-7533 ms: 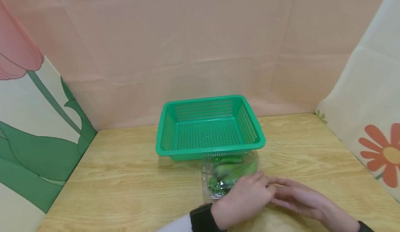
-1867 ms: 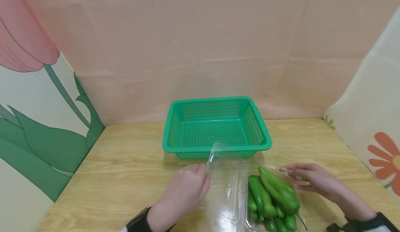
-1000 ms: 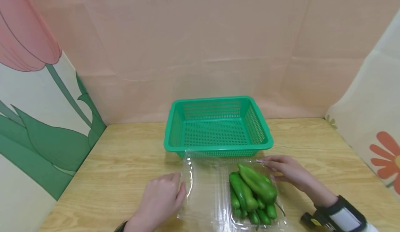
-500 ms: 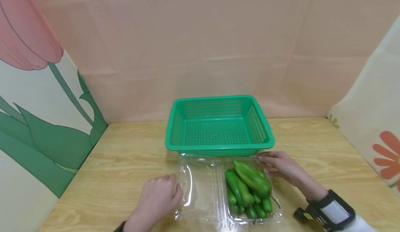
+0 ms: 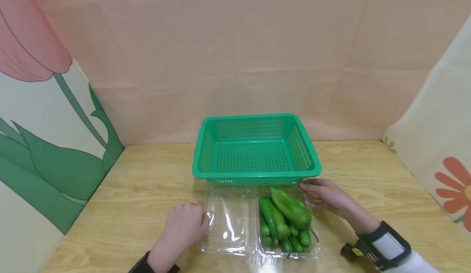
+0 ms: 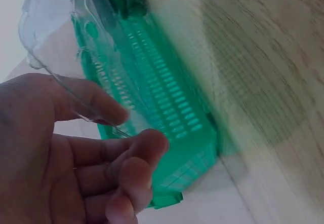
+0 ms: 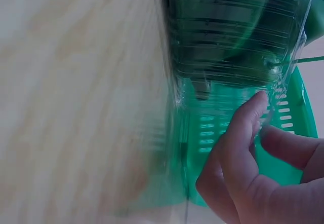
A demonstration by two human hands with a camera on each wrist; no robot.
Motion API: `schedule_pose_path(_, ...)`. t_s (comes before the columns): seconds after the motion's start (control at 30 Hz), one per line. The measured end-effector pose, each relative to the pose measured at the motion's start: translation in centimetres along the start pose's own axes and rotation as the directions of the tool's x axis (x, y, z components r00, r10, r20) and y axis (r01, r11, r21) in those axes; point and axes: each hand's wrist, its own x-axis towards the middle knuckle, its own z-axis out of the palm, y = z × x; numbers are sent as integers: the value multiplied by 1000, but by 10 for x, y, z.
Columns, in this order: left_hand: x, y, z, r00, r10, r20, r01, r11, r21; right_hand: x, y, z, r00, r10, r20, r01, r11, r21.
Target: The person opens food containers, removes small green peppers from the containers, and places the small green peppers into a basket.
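A clear plastic clamshell box [image 5: 229, 224] lies unfolded on the table, lid to the left and base to the right. Several green peppers [image 5: 279, 220] fill the base, a large pale one on top. My left hand [image 5: 185, 224] is at the lid's left edge; in the left wrist view its thumb and curled fingers pinch the thin plastic rim. My right hand [image 5: 327, 197] holds the base's far right corner, thumb and fingertip meeting at the rim in the right wrist view.
A green perforated basket [image 5: 257, 175] stands right behind the box with nothing in it. A pink cloth [image 5: 235, 60] hangs behind the wooden table [image 5: 147, 191]. Printed flower sheets [image 5: 40, 154] flank both sides.
The box, first closed under my hands, has been unfolded, its lid swung left and laid down. Both hands and the box have since slid left a little.
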Motion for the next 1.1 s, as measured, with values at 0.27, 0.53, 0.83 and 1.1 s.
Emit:
schedule_pose_path(0.27,8,5,0,985,-76,153,78,997,-4,5,-2,0,998,9,55,-13,998,69)
schedule_pose_path(0.53,14,8,4,951,-132,280,146,989,-29,8,0,-4,998,36,61,-42,994,105)
schedule_pose_path(0.83,18,5,13,922,-99,374,146,984,-98,8,0,-4,997,9,82,-18,993,114)
schedule_pose_path(1.1,16,2,19,900,-62,432,144,977,-160,10,1,-4,993,-16,121,0,991,137)
